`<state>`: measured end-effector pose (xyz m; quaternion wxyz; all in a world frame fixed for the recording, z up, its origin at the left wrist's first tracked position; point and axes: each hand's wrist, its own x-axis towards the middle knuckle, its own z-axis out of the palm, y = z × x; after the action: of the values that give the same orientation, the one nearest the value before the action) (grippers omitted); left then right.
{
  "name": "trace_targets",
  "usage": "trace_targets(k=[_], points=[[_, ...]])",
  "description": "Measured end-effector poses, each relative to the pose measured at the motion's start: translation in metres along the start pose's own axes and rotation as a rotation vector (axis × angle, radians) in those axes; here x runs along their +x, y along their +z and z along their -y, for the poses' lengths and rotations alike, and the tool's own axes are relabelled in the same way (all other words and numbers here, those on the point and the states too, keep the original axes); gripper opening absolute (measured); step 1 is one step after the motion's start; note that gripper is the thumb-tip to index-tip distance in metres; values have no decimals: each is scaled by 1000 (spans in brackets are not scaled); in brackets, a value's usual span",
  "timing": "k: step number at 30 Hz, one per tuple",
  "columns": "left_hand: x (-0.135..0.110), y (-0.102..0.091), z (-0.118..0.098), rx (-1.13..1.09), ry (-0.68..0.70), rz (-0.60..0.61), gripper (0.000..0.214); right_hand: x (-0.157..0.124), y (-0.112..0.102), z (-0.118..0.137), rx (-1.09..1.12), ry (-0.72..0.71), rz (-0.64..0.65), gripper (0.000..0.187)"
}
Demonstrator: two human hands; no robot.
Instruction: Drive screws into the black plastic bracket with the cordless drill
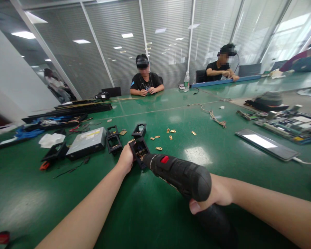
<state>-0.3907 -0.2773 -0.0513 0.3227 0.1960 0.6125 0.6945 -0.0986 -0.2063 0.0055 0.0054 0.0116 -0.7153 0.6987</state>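
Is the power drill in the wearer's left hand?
No, the right hand grips the power drill, while the left hand holds a black frame.

Bare left forearm [93, 204] stretched forward, left hand [126, 156] gripping, farther out than the right. Right forearm [266, 202] angled inward, right hand [215, 192] curled tight, thumb [195, 206] showing.

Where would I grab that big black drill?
Best by its handle, probably, from the right: that chunky part hangs below the drill body, and the right hand wraps it. The narrow nose points away, towards the black frame.
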Motion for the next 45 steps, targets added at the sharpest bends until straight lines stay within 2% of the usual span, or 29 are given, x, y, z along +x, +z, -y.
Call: trace_targets(k=[9,25,33,45], points=[[0,0,0,2,5,-5,31,0,1,4,5,23,1,72],[2,-2,2,1,17,0,25,-1,-1,-1,-14,-3,12,77],[1,-1,0,-9,32,17,23,0,0,-1,5,-5,9,72],[4,-3,4,-8,35,-32,26,-2,1,-7,9,-56,-8,88]])
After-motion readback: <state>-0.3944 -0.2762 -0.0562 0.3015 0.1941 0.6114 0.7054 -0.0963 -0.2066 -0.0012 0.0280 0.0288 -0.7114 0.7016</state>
